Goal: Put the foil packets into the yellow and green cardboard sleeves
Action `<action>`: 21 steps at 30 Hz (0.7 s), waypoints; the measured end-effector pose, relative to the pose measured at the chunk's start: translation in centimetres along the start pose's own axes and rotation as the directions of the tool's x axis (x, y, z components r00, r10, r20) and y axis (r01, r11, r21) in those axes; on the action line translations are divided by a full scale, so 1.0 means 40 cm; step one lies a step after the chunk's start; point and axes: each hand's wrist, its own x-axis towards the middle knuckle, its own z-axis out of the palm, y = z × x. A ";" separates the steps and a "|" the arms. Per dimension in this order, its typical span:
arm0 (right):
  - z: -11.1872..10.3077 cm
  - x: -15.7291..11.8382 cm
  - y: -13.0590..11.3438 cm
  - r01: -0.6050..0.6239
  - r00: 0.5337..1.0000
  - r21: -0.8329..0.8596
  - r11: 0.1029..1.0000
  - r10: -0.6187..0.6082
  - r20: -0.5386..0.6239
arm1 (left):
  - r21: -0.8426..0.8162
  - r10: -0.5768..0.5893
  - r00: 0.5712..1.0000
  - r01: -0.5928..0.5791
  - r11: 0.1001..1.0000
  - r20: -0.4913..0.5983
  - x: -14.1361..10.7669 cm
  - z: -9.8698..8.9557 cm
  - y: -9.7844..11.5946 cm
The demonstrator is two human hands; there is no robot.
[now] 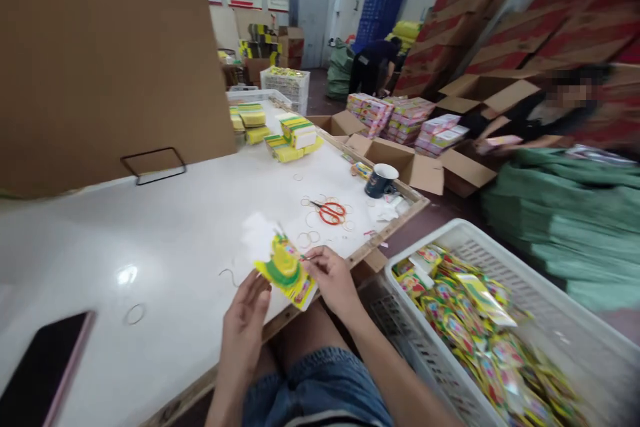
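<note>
A yellow and green printed card pack is held between my two hands over the near edge of the white table, blurred by motion. My left hand has its fingers and thumb closed at the pack's left corner. On the other side, my right hand pinches the pack's right edge. Beyond them lie orange-handled scissors among several loose rubber bands. To my right, a white plastic crate holds many similar yellow-green packs.
A phone lies at the left, below a tall cardboard sheet. A dark mug stands near the table's right edge. Stacked yellow-green cards sit farther back. Open cartons, green sacks and two other people are beyond.
</note>
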 end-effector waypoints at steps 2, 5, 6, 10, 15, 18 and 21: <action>0.003 -0.031 -0.009 -0.033 0.999 0.109 0.993 0.030 0.030 | -0.131 -0.061 0.995 0.071 0.989 0.075 -0.008 0.010 0.016; 0.005 -0.065 -0.013 -0.101 0.994 0.331 0.938 0.080 0.078 | -0.260 -0.091 0.992 0.111 0.959 0.087 -0.018 0.028 0.030; 0.004 -0.073 -0.014 -0.128 0.990 0.433 0.892 0.091 0.106 | -0.283 -0.100 0.992 0.119 0.952 0.080 -0.021 0.034 0.033; -0.013 -0.099 -0.022 -0.153 0.985 0.632 0.759 0.067 0.158 | -0.323 -0.143 0.987 0.161 0.933 0.077 -0.029 0.056 0.042; -0.028 -0.118 -0.044 -0.080 0.991 0.464 0.882 0.019 0.134 | -0.296 -0.152 0.988 0.154 0.943 0.030 -0.025 0.068 0.033; -0.032 -0.124 -0.046 0.013 0.998 0.301 0.953 -0.028 0.049 | -0.161 -0.147 0.989 0.142 0.977 -0.018 -0.023 0.071 0.020; -0.037 -0.125 -0.035 0.062 0.997 0.167 0.984 -0.055 -0.046 | -0.048 -0.109 0.994 0.108 0.993 -0.014 -0.027 0.079 0.026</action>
